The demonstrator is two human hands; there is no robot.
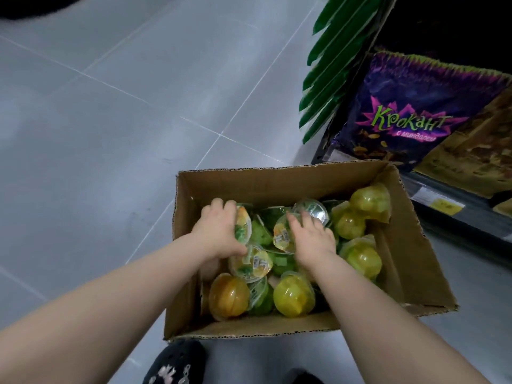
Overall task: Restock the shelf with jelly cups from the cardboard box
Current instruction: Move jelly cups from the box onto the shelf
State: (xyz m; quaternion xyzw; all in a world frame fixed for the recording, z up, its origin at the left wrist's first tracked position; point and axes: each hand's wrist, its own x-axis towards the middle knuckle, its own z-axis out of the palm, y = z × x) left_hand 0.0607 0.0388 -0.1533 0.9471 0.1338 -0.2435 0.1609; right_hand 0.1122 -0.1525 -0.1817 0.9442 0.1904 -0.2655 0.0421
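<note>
An open cardboard box (249,178) stands on the floor, holding several yellow, green and orange jelly cups. Both my hands are down inside it. My left hand (219,231) curls its fingers and thumb round a jelly cup (242,224) lying on its side near the box's left wall. My right hand (313,239) lies over the middle of the pile, its fingers stretched out and touching a yellow-lidded cup (282,236) and a clear-lidded cup (313,209). Whether the right hand grips anything does not show. An orange cup (228,296) sits at the front left.
A low shelf edge (454,209) with a yellow price tag runs along the right. On it stand a purple candy box (401,117) and green packets (332,65). Grey tiled floor (110,106) spreads left and behind the box. My dark shoe (177,364) is just below the box.
</note>
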